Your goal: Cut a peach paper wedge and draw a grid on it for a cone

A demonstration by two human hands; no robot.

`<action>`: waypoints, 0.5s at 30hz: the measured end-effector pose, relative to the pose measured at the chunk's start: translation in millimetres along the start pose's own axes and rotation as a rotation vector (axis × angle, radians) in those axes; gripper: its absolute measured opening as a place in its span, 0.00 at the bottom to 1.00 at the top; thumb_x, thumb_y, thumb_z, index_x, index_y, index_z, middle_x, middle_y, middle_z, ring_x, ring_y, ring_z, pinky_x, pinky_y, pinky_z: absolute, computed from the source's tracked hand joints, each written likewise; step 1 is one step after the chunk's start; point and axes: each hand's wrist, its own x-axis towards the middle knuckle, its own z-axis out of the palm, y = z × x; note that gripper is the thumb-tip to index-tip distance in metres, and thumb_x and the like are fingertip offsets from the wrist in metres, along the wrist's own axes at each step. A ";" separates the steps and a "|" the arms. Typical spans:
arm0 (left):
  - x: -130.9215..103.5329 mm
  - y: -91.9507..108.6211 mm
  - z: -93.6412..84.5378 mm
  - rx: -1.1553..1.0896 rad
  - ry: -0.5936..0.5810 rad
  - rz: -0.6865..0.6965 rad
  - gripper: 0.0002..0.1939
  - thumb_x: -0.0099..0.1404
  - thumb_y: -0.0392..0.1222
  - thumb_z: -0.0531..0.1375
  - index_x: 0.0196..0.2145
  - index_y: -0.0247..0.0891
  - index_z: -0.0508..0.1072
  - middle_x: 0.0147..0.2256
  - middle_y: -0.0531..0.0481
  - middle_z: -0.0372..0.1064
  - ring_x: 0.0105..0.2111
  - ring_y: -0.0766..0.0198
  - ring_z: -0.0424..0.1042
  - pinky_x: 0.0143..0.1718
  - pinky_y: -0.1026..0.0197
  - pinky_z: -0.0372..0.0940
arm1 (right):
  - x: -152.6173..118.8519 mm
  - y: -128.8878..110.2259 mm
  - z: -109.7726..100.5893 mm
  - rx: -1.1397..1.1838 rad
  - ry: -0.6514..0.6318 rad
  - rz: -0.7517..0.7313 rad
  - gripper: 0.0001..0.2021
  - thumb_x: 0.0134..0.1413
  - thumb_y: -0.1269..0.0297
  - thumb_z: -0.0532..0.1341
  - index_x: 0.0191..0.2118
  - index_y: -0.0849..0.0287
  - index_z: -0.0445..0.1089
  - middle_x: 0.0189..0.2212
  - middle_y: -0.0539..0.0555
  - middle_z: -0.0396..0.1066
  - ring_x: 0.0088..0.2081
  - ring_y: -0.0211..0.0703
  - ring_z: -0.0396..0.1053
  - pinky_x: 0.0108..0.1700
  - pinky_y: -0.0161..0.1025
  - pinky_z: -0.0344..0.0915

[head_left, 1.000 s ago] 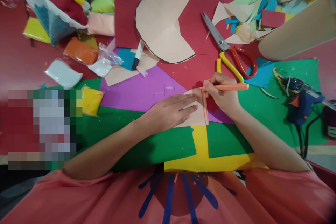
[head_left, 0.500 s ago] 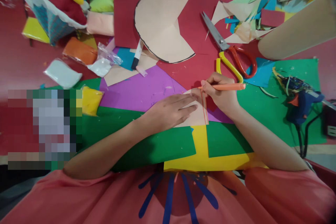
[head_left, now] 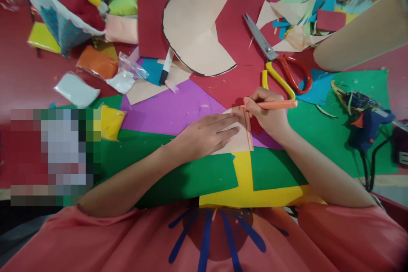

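Observation:
My right hand (head_left: pixel 267 112) grips an orange marker (head_left: pixel 279 104), its tip at the top edge of a cream paper piece (head_left: pixel 240 138). Orange lines run down the paper's right side and there is a short mark along its top. My left hand (head_left: pixel 204 134) lies flat on the left part of this paper, fingers stretched out, covering some of it. Beneath the paper are purple (head_left: pixel 159 112), green (head_left: pixel 197 174) and yellow (head_left: pixel 244 174) sheets. Just beyond my right hand, the scissors (head_left: pixel 270 53) lie partly spread, with one red and one yellow handle.
A large cream cutout (head_left: pixel 194 29) with a black outline lies on red paper ahead. At left are wrapped clay packets (head_left: pixel 97 63) and a blue patterned cone (head_left: pixel 65 27). A cardboard tube (head_left: pixel 360 34), paper scraps (head_left: pixel 296 12) and a blue glue gun (head_left: pixel 366 129) lie at right.
The marker tip has shifted very slightly at the paper's top edge. My left hand stays in place, and the surrounding things look the same.

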 end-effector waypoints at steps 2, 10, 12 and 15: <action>0.1 -0.2 0.3 -0.005 0.007 0.001 0.15 0.72 0.37 0.51 0.51 0.32 0.71 0.54 0.39 0.71 0.54 0.56 0.71 0.55 0.54 0.69 | -0.6 -0.1 0.6 -0.006 0.010 0.012 0.16 0.54 0.66 0.61 0.20 0.56 0.56 0.17 0.46 0.60 0.21 0.34 0.56 0.25 0.37 0.51; 1.7 0.3 -1.0 0.004 0.043 0.009 0.14 0.72 0.36 0.51 0.50 0.31 0.72 0.52 0.39 0.73 0.53 0.56 0.73 0.54 0.54 0.69 | 0.1 -0.5 -0.7 0.010 -0.037 -0.003 0.16 0.53 0.67 0.60 0.19 0.56 0.55 0.16 0.46 0.60 0.21 0.34 0.56 0.24 0.37 0.52; 1.6 0.4 -1.0 -0.003 0.045 0.010 0.14 0.72 0.36 0.51 0.50 0.31 0.72 0.52 0.39 0.73 0.53 0.56 0.72 0.55 0.54 0.69 | 0.9 -0.4 -0.8 0.035 -0.071 -0.011 0.16 0.52 0.68 0.60 0.18 0.56 0.54 0.16 0.46 0.58 0.21 0.34 0.55 0.24 0.36 0.51; 1.0 0.2 -0.8 -0.014 0.018 0.001 0.14 0.72 0.36 0.51 0.51 0.31 0.71 0.53 0.39 0.72 0.55 0.56 0.71 0.56 0.54 0.68 | 1.2 0.2 -0.7 0.067 -0.088 -0.023 0.16 0.51 0.69 0.60 0.18 0.56 0.54 0.15 0.45 0.56 0.20 0.33 0.53 0.23 0.36 0.50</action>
